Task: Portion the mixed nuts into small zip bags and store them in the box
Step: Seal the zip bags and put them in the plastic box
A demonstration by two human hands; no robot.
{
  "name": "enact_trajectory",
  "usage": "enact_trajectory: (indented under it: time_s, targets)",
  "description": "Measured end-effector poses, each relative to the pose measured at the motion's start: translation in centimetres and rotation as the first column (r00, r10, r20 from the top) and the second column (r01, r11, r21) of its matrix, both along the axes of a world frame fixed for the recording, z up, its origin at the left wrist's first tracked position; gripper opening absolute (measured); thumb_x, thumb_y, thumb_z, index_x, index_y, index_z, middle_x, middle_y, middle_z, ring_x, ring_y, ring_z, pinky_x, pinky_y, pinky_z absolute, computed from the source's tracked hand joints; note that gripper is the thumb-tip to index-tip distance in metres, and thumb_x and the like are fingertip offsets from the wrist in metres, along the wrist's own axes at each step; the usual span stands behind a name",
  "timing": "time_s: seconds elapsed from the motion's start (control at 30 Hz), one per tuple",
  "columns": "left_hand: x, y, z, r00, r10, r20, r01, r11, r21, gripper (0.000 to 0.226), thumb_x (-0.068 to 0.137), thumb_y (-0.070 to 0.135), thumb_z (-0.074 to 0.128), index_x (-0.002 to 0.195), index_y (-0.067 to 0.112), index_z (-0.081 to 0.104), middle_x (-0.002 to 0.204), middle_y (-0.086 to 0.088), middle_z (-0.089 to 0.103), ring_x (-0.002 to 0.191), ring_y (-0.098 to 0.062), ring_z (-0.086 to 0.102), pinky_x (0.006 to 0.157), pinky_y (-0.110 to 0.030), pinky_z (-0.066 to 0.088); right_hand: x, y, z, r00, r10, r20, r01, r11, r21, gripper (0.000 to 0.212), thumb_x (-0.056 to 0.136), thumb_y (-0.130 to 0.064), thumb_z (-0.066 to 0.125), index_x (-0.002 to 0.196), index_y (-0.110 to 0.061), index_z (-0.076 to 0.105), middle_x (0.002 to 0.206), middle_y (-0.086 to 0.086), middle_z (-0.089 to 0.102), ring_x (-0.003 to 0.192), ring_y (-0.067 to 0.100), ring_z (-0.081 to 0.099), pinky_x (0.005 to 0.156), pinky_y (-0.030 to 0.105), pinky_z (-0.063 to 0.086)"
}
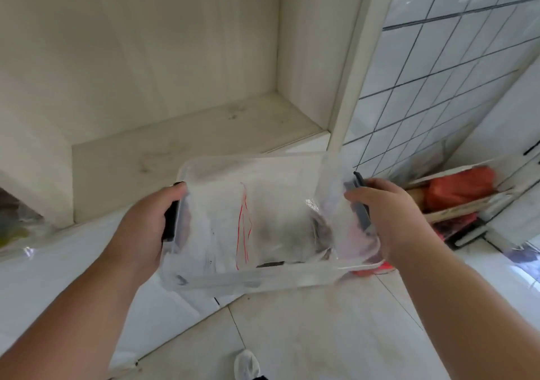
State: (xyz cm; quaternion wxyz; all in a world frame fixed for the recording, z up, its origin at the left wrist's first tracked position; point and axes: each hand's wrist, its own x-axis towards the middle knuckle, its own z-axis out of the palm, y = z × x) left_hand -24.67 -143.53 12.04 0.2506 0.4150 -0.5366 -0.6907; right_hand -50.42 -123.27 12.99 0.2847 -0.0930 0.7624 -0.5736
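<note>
Box [257, 280] is up in the air, carried by both hands, one at each short end. Left hand [146, 222] has its grip wrapped around the dark latch [171, 222] on the left end, thumb lying along the top rim. Right hand [388, 216] does the same on the other side, grip curled round the grey latch [361, 201], thumb over the edge. It's a clear plastic tub, held roughly level, maybe tipped a bit, just in front of a pale wooden shelf [187, 143], not resting on it. Inside there's a pile of crumpled zip bags [263, 222], see-through with thin red seal lines, and some darker stuff shows through near the right end, too blurry to say for sure it's the nuts. A bit of bag plastic hangs over the right rim by the right hand. Below the box is a white tiled floor [321, 336], and a foot in a white sock [247, 363] pokes in at the bottom edge. Off to the right, near a tiled wall [423, 72], sits a red bag [458, 186] with other clutter around it.
</note>
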Motion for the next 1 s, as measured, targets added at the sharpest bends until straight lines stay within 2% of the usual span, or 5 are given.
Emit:
enact_trajectory:
  time_s: [0.27,0.37,0.6,0.73,1.0]
  targets:
    - [-1.1,-4.3,2.7,0.988,0.096,-0.123,-0.086,0.993,0.081,0.058,0.101,0.03,0.052,0.046,0.022,0.069,0.047,0.005,0.056,0.035,-0.008,0.052,0.036,-0.012,0.039,-3.9,-8.9,3.2,0.987,0.157,-0.039,-0.155,0.986,0.058,0.004,0.075,-0.021,0.077,0.072,-0.024,0.077,0.059,-0.001,0.066,0.058,0.02,0.058,0.065,0.034,0.044]
    - [-1.3,-6.0,3.8,0.985,0.168,-0.035,-0.166,0.984,0.058,0.062,0.099,0.033,0.051,0.041,0.019,0.068,0.044,0.0,0.055,0.032,-0.013,0.051,0.034,-0.015,0.038,-5.2,-10.5,4.5,0.972,0.231,-0.028,-0.23,0.972,0.043,0.006,0.07,-0.021,0.073,0.074,-0.019,0.076,0.061,0.003,0.063,0.053,0.018,0.056,0.064,0.035,0.042]
    - [-2.6,-8.2,5.9,0.953,0.299,-0.047,-0.294,0.952,0.089,0.067,0.103,0.03,0.048,0.041,0.013,0.067,0.039,0.0,0.055,0.027,-0.013,0.052,0.03,-0.013,0.038,-6.5,-15.9,5.4,0.938,0.345,-0.033,-0.346,0.938,-0.033,0.003,0.082,-0.013,0.068,0.084,-0.015,0.069,0.057,0.002,0.054,0.044,0.014,0.045,0.042,0.022,0.031]
    - [-2.4,-8.3,5.1,0.882,0.46,-0.103,-0.448,0.886,0.121,0.032,0.101,0.028,0.054,0.075,0.012,0.061,0.044,0.003,0.057,0.033,-0.01,0.055,0.033,-0.014,0.04,-7.1,-18.9,5.2,0.909,0.405,-0.099,-0.407,0.913,-0.008,0.015,0.071,-0.022,0.072,0.085,-0.017,0.069,0.067,0.004,0.061,0.052,0.019,0.052,0.052,0.03,0.035]
    - [-3.2,-9.9,5.5,0.819,0.565,-0.102,-0.56,0.825,0.075,0.046,0.094,0.029,0.069,0.049,0.017,0.073,0.05,0.002,0.061,0.037,-0.012,0.059,0.038,-0.017,0.044,-8.4,-24.4,4.7,0.856,0.478,-0.196,-0.48,0.876,0.041,0.03,0.056,-0.038,0.071,0.083,-0.024,0.072,0.075,0.003,0.067,0.063,0.022,0.057,0.058,0.034,0.039]
